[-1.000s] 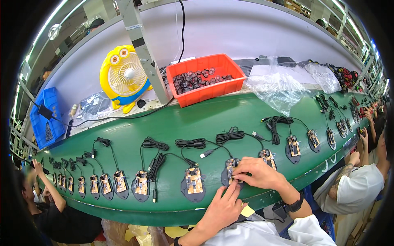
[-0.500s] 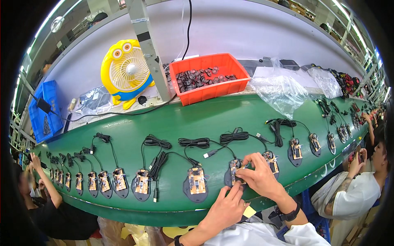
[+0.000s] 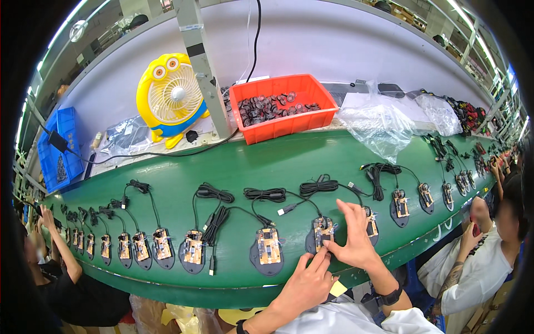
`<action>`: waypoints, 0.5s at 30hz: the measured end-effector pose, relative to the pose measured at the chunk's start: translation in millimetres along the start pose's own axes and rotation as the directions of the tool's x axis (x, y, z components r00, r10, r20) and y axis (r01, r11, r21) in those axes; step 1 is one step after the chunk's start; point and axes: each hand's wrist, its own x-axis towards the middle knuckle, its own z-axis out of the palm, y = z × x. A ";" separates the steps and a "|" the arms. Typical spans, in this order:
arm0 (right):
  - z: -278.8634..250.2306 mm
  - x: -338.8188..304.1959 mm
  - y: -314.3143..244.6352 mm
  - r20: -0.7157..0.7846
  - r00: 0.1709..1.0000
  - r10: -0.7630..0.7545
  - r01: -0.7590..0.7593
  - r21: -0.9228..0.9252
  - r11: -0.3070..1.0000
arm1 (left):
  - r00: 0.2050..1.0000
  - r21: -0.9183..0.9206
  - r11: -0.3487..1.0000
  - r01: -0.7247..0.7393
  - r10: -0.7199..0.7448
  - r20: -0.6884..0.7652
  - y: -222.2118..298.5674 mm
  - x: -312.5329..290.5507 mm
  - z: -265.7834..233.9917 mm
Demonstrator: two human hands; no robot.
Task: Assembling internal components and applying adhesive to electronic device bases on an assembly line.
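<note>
In front of me on the green belt lies an open computer mouse base (image 3: 320, 229), a dark oval shell with a tan circuit board and a coiled black cable. My left hand (image 3: 307, 283) is closed at its near end, fingertips bunched against the edge and partly hiding it. My right hand (image 3: 355, 240) has thumb and forefinger spread wide; its thumb tip is by the board's lower part, and nothing shows in its grasp. Another mouse base (image 3: 369, 218) is partly covered behind that hand. To the left sits a similar mouse base (image 3: 267, 250) with its board exposed.
Several more mouse bases with cables line the green belt (image 3: 222, 161) on both sides. Behind it stand a red bin (image 3: 289, 125) of small dark round parts, a yellow fan (image 3: 177, 100), a blue bin (image 3: 55, 150) and plastic bags (image 3: 378, 125). Co-workers sit left and right.
My right hand has opened from a pinch over the mouse board, its forefinger lifting away. The left hand stays put. The co-worker on the right has lowered their hands slightly.
</note>
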 end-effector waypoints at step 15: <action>6.3 -3.2 -12.1 -0.045 0.990 0.131 -0.136 -0.137 0.981 | 0.999 -0.044 0.999 0.007 -0.008 -0.038 -2.5 -5.5 5.1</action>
